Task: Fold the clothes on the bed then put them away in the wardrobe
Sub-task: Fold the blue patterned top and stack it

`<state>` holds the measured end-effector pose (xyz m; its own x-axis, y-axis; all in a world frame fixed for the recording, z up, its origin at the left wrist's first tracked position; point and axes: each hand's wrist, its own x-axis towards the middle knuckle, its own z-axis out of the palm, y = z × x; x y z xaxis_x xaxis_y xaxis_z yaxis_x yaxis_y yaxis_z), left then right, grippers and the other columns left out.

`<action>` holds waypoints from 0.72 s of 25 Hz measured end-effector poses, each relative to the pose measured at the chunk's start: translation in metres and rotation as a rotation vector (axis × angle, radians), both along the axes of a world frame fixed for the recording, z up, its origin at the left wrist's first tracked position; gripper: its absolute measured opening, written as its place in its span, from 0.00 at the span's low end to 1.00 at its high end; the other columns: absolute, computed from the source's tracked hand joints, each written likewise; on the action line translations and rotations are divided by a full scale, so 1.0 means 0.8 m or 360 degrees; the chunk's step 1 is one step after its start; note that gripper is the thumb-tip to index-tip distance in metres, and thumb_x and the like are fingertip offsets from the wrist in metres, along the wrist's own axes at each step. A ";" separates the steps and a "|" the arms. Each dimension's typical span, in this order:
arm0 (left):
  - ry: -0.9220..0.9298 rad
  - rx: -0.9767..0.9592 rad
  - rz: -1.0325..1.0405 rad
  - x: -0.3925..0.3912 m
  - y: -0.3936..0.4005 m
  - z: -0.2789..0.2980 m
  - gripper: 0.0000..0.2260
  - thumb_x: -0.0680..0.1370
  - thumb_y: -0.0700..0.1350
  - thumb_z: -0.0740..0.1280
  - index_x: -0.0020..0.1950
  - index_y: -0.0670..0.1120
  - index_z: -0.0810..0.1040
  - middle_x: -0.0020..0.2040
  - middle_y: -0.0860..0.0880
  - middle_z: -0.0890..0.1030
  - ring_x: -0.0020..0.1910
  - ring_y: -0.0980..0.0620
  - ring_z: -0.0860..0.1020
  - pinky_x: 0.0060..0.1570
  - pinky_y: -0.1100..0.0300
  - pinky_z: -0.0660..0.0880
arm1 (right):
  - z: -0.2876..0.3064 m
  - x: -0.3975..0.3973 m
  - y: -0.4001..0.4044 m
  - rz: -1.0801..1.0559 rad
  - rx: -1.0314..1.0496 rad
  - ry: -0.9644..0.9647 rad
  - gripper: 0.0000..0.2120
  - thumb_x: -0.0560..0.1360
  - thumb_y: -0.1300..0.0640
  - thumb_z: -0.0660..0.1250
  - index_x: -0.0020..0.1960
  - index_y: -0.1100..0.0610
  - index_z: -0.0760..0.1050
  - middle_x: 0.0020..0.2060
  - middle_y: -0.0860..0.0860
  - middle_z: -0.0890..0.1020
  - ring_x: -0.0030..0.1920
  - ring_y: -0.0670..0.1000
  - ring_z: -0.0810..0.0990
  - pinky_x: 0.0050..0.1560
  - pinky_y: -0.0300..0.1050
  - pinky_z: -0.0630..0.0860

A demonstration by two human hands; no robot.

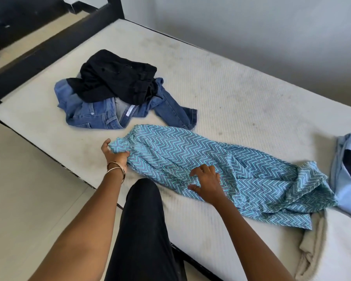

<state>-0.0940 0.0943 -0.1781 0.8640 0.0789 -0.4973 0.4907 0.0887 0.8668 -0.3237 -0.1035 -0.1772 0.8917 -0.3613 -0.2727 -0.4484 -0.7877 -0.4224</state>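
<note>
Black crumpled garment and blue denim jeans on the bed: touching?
Touching. The head view shows the black crumpled garment lying directly on top of the blue denim jeans, overlapping them.
</note>
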 end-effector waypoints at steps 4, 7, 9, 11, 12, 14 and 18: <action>-0.0011 0.0417 0.0033 -0.011 0.027 -0.017 0.38 0.69 0.22 0.64 0.70 0.54 0.61 0.58 0.42 0.76 0.54 0.46 0.79 0.51 0.56 0.77 | -0.028 -0.041 0.004 0.0055 -0.0210 0.0284 0.23 0.73 0.44 0.70 0.64 0.50 0.70 0.63 0.51 0.68 0.65 0.55 0.64 0.65 0.56 0.61; 0.0192 0.0601 0.0203 -0.015 0.029 -0.021 0.41 0.71 0.28 0.69 0.74 0.55 0.55 0.64 0.39 0.72 0.56 0.42 0.77 0.56 0.53 0.75 | -0.049 -0.089 -0.005 -0.0303 -0.0260 0.0176 0.25 0.71 0.39 0.71 0.63 0.49 0.73 0.62 0.52 0.70 0.65 0.57 0.65 0.65 0.62 0.61; 0.0228 0.1142 0.0009 -0.019 0.007 -0.013 0.44 0.69 0.33 0.74 0.75 0.54 0.53 0.68 0.37 0.65 0.63 0.36 0.71 0.61 0.45 0.71 | -0.054 -0.115 -0.013 -0.0557 -0.0284 0.0018 0.24 0.71 0.38 0.71 0.62 0.49 0.74 0.62 0.52 0.70 0.66 0.58 0.64 0.66 0.63 0.59; 0.0033 0.1754 -0.0343 -0.039 -0.030 0.002 0.43 0.67 0.39 0.76 0.75 0.54 0.56 0.71 0.38 0.59 0.68 0.35 0.63 0.62 0.41 0.65 | -0.050 -0.139 -0.024 -0.1064 -0.0235 -0.0129 0.22 0.74 0.38 0.67 0.62 0.51 0.75 0.63 0.55 0.70 0.66 0.59 0.63 0.66 0.61 0.57; -0.0156 0.1958 -0.0595 -0.055 -0.051 0.006 0.39 0.68 0.41 0.76 0.73 0.53 0.60 0.72 0.39 0.59 0.68 0.36 0.62 0.62 0.41 0.65 | -0.046 -0.151 -0.031 -0.1425 -0.0171 -0.0220 0.22 0.76 0.39 0.65 0.62 0.53 0.75 0.63 0.58 0.71 0.66 0.61 0.64 0.65 0.61 0.58; -0.0675 0.1978 -0.1214 -0.094 -0.095 0.002 0.24 0.70 0.41 0.72 0.66 0.50 0.73 0.67 0.41 0.66 0.63 0.38 0.67 0.58 0.45 0.69 | -0.035 -0.172 -0.054 -0.2032 -0.0112 -0.0488 0.24 0.77 0.43 0.64 0.62 0.61 0.74 0.60 0.66 0.72 0.63 0.66 0.67 0.62 0.59 0.62; -0.1191 0.1274 -0.2462 -0.203 -0.173 -0.016 0.11 0.74 0.39 0.68 0.56 0.45 0.81 0.56 0.43 0.76 0.56 0.40 0.76 0.54 0.51 0.74 | -0.029 -0.211 -0.124 -0.2562 0.0307 -0.0507 0.28 0.73 0.49 0.73 0.64 0.67 0.70 0.60 0.68 0.75 0.63 0.66 0.73 0.61 0.55 0.69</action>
